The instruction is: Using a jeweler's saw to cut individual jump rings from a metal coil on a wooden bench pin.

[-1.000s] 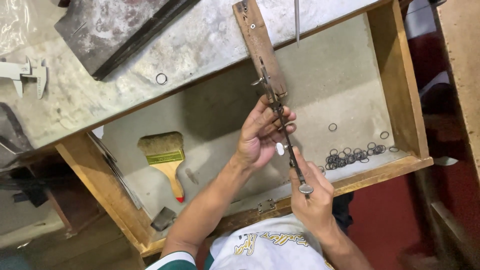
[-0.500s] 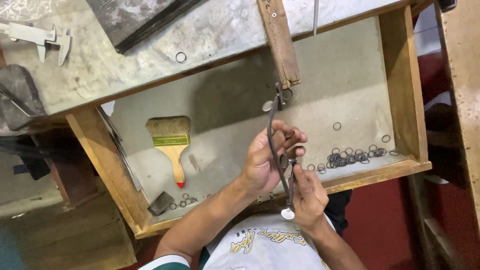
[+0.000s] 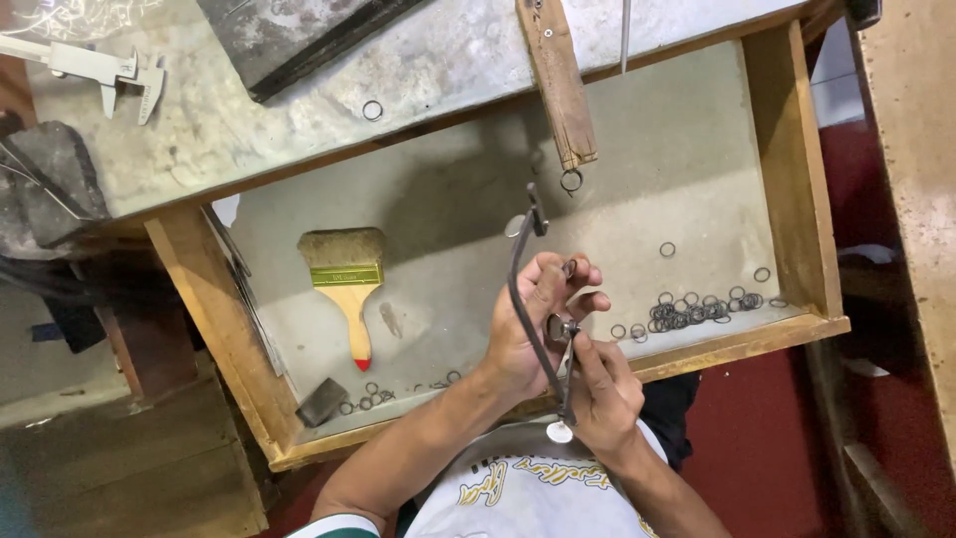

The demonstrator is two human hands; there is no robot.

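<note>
My left hand (image 3: 538, 319) is wrapped around a dark metal saw frame (image 3: 520, 289) that runs from above my fingers down toward my chest. It also pinches what looks like a small ring (image 3: 570, 267) at the fingertips. My right hand (image 3: 600, 399) holds the frame's lower end near its silver cap (image 3: 560, 431), with a finger on the clamp screw (image 3: 561, 327). Both hands hover over the open wooden drawer (image 3: 737, 344), just below the wooden bench pin (image 3: 558, 80). A metal ring (image 3: 571, 180) sits at the pin's tip.
A heap of small metal rings (image 3: 687, 311) lies at the drawer's right front, with more rings (image 3: 366, 397) beside a dark block (image 3: 321, 402) at the left front. A flat paintbrush (image 3: 345, 279) lies in the drawer. On the benchtop are a caliper (image 3: 110, 72), a dark slab (image 3: 299, 30) and a loose ring (image 3: 371, 110).
The saw frame has come away from the bench pin and moved down toward my body. Both hands moved with it, and my right hand now reaches its clamp screw.
</note>
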